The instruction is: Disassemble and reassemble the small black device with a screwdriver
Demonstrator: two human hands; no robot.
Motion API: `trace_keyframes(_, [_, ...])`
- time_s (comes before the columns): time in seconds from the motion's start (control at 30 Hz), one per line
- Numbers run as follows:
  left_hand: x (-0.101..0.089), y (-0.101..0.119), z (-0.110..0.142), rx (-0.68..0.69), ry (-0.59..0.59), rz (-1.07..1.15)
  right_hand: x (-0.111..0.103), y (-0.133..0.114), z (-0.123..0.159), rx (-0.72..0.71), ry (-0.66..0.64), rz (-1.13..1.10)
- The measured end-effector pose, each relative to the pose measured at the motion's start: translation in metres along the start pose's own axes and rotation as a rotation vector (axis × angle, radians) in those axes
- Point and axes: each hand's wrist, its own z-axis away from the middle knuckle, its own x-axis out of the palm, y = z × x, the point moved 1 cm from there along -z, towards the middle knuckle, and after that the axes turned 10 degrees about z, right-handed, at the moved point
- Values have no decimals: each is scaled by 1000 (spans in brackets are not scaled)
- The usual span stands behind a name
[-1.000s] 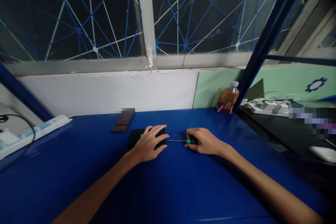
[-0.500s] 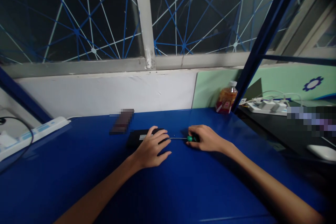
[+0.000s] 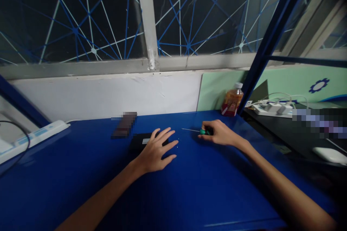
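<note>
My right hand (image 3: 218,133) is closed around the green-and-black handle of a screwdriver (image 3: 202,131), whose thin metal shaft points left above the blue table. My left hand (image 3: 159,151) has its fingers spread over the right part of a flat black box-like object (image 3: 137,143) with a small pale label. That hand hides much of the object, so its kind does not show. A few tiny bright specks (image 3: 178,147), too small to name, lie just right of my left fingertips. The screwdriver tip is apart from the black object.
On the blue table (image 3: 189,187), a dark blurred-out slab (image 3: 124,124) lies behind the black object. A drink bottle (image 3: 232,100) stands at the back right. White power strips (image 3: 51,135) lie at the left and on the black desk (image 3: 303,135) at the right.
My right hand has moved back and to the right with the screwdriver, and the tip has come away from my left hand. The left fingers are spread a little more.
</note>
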Motion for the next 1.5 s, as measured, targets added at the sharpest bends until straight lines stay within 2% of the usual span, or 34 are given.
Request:
trace_keyframes(0.07, [-5, -8, 2, -45, 10, -4, 3, 2, 0, 8, -10, 29])
trace_keyframes(0.27, [-17, -41, 10, -193, -82, -51, 19, 7, -1, 51, -35, 237])
trace_keyframes(0.4, [-15, -49, 14, -218, -90, -47, 28, 10, 0, 53, -64, 289])
trace_keyframes(0.7, [-5, -43, 10, -200, -96, -95, 31, 8, -1, 60, -89, 284])
trace_keyframes(0.93, [-3, -28, 6, -187, -148, -64, 28, 4, -1, 64, -123, 282])
trace_keyframes(1.17, [12, -18, -12, -175, -70, -125, 28, 3, -1, 43, -96, 277])
trace_keyframes(1.27, [17, -17, -17, -165, -77, -135, 28, 0, -1, 33, -95, 266])
trace_keyframes(1.5, [4, -17, -5, -149, -66, -158, 33, 0, -2, 33, -79, 299])
